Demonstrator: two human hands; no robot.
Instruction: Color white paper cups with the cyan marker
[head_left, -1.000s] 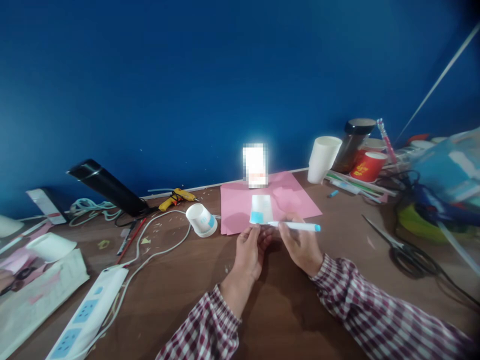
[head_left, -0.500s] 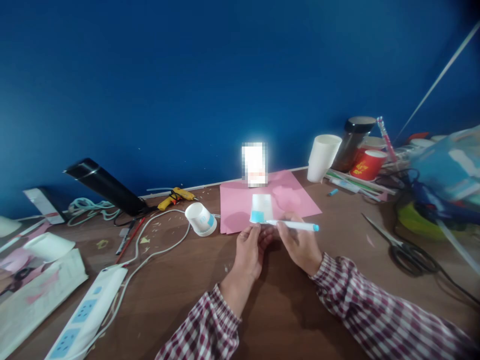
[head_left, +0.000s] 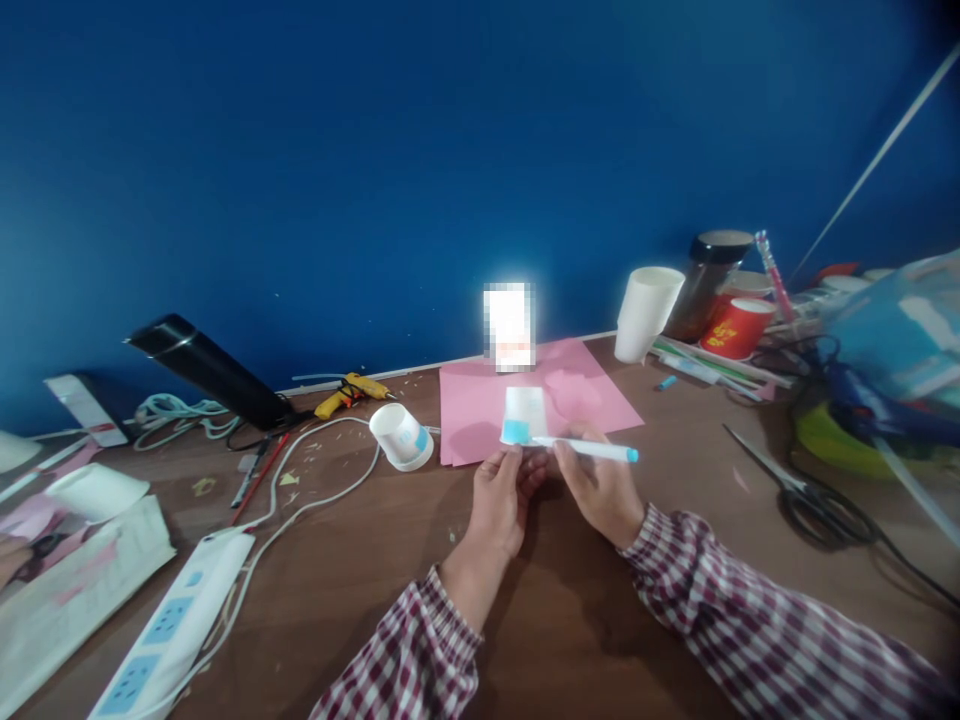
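Observation:
My left hand point(head_left: 501, 490) is closed on the lower edge of a white paper cup point(head_left: 529, 402), upside down with its rim toward me. A light-blue patch colours the lower left of its side. Between the fingers of my right hand point(head_left: 600, 490) is a white marker pen point(head_left: 589, 449) with a blue end, its tip at the blue patch. Pink paper sheets point(head_left: 472, 400) lie behind the cup. A second paper cup point(head_left: 401, 438) with a blue patch stands to the left, tilted in view.
At the right lie black-handled scissors point(head_left: 810, 500), a small blue marker cap point(head_left: 666, 383), stacked white cups point(head_left: 646, 315) and a red cup point(head_left: 739, 328). On the left are a yellow glue gun point(head_left: 351, 395), a black flask point(head_left: 214, 370) and a white power strip point(head_left: 176, 620) with cables.
Both hands, the cup and the marker hold almost the same place. At the far left edge, part of another person's hand has shifted slightly.

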